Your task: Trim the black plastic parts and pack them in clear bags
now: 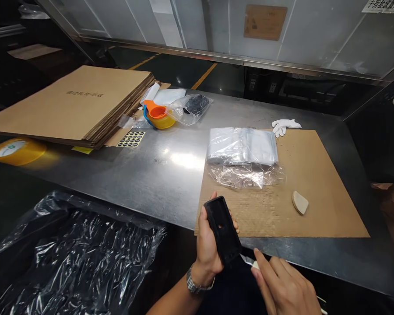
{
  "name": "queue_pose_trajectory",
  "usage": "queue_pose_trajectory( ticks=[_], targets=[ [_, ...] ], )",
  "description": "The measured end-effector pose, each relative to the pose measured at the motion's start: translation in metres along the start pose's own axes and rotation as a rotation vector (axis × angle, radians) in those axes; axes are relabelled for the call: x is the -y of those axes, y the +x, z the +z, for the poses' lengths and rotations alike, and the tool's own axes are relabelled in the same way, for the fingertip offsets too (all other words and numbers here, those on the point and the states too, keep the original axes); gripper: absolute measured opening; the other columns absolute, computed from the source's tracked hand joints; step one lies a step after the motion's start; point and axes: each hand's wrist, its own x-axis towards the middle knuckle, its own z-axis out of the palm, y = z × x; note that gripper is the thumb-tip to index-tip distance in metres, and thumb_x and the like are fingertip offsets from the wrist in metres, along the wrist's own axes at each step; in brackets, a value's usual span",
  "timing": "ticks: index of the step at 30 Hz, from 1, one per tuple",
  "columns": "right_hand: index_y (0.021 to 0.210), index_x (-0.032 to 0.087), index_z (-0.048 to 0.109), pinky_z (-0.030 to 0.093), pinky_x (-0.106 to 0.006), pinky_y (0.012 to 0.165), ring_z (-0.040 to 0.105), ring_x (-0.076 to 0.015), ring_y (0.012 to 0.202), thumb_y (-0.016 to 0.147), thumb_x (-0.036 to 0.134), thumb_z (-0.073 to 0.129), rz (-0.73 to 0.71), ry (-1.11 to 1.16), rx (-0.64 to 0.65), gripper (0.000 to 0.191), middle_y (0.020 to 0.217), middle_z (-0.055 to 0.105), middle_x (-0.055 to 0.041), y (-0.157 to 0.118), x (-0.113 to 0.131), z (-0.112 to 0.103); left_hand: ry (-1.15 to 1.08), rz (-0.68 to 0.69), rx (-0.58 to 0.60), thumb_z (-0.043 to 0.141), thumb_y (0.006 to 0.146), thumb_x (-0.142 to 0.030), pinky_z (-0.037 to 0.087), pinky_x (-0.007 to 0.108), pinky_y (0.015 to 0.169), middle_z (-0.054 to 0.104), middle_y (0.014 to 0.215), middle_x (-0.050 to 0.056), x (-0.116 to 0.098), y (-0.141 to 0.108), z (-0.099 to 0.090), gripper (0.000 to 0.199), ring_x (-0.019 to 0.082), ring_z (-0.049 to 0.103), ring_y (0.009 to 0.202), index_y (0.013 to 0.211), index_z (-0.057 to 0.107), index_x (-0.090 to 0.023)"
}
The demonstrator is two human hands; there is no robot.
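Over the near edge of the cardboard sheet point(325, 188), a black case point(228, 234) shows its hollow side, rectangular, with a small hole partway along; the left hand point(208, 247) has its grip closed round it, thumb along one long side; the right hand point(287, 284) pinches a thin-bladed tool point(248, 260) at its lower end; the sheet covers part of a metal worktop point(144, 179); clear bags point(243, 146) lie on it, a cardboard stack point(92, 103) stands well to its left, green floor point(174, 72) beyond.
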Motion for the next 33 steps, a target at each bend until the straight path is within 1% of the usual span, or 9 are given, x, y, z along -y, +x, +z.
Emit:
queue_pose_trajectory(
  ticks=[8,12,17,20,22,24,26,27,33],
  targets=[
    [0.106,0.013,0.062,0.035,-0.021,0.047,0.052,-0.0084,0.049,0.095,0.028,0.033,-0.007,0.012,0.002,0.034,0.058,0.053,0.0003,0.001,-0.001,0.001,0.018,0.043,0.023,0.036,0.086,-0.048,0.044,0.021,0.043,0.056,0.070,0.000,0.001,-0.003,0.001,0.050,0.014,0.055,0.054,0.134,0.031,-0.034],
    [0.104,0.013,0.063,0.032,-0.022,0.045,0.050,-0.0084,0.048,0.095,0.028,0.033,-0.006,-0.049,-0.020,0.035,0.056,0.051,0.0007,0.000,0.000,0.003,0.013,0.038,0.032,0.036,0.087,-0.048,0.044,0.021,0.043,0.057,0.070,0.000,0.002,-0.003,0.000,0.050,0.014,0.056,0.055,0.135,0.030,-0.036],
    [0.107,0.013,0.062,0.034,-0.025,0.050,0.050,-0.0102,0.048,0.093,0.027,0.038,-0.028,-0.138,-0.045,0.031,0.056,0.052,0.0007,0.001,-0.002,0.005,0.023,-0.006,0.021,0.039,0.086,-0.050,0.045,0.021,0.045,0.057,0.073,0.000,0.003,-0.002,-0.003,0.051,0.013,0.057,0.056,0.134,0.031,-0.037],
    [0.107,0.012,0.060,0.034,-0.025,0.050,0.051,-0.0102,0.048,0.095,0.024,0.033,-0.048,-0.043,-0.057,0.032,0.056,0.053,0.0010,0.005,-0.004,0.002,0.028,-0.053,0.037,0.041,0.085,-0.050,0.047,0.022,0.048,0.057,0.072,0.000,0.001,-0.001,-0.004,0.052,0.012,0.056,0.056,0.135,0.030,-0.036],
    [0.100,0.013,0.060,0.033,-0.024,0.050,0.052,-0.0095,0.047,0.095,0.022,0.030,-0.031,0.055,-0.073,0.032,0.056,0.056,0.0010,0.007,-0.005,0.000,0.043,-0.084,0.045,0.041,0.085,-0.050,0.047,0.022,0.048,0.057,0.072,0.000,0.000,0.000,-0.004,0.052,0.012,0.056,0.055,0.134,0.031,-0.035],
    [0.084,0.016,0.059,0.031,-0.023,0.047,0.050,-0.0086,0.043,0.096,0.022,0.028,0.019,0.117,-0.076,0.033,0.052,0.054,0.0027,0.009,-0.005,-0.002,0.061,-0.100,0.045,0.040,0.085,-0.049,0.046,0.021,0.047,0.058,0.071,0.000,0.000,0.001,-0.004,0.051,0.012,0.056,0.054,0.134,0.032,-0.035],
    [0.070,0.019,0.052,0.027,-0.023,0.043,0.046,-0.0081,0.037,0.096,0.024,0.027,0.060,0.127,-0.043,0.036,0.046,0.049,0.0050,0.009,-0.004,-0.002,0.072,-0.109,0.046,0.039,0.086,-0.049,0.046,0.021,0.047,0.057,0.070,0.000,0.001,0.001,-0.004,0.050,0.012,0.056,0.053,0.134,0.032,-0.035],
    [0.066,0.020,0.049,0.025,-0.024,0.041,0.044,-0.0082,0.034,0.096,0.025,0.026,0.063,0.120,-0.021,0.038,0.044,0.048,0.0058,0.009,-0.004,-0.001,0.077,-0.112,0.048,0.039,0.086,-0.049,0.046,0.022,0.048,0.057,0.070,0.000,0.001,0.001,-0.004,0.050,0.012,0.056,0.053,0.133,0.032,-0.035],
    [0.065,0.022,0.044,0.020,-0.024,0.039,0.047,-0.0088,0.031,0.097,0.027,0.023,0.028,0.061,0.054,0.038,0.042,0.048,0.0064,0.011,-0.004,-0.002,0.121,-0.119,0.063,0.040,0.086,-0.049,0.047,0.023,0.051,0.058,0.071,0.000,0.001,0.001,-0.005,0.050,0.012,0.056,0.054,0.133,0.033,-0.035]
  ],
)
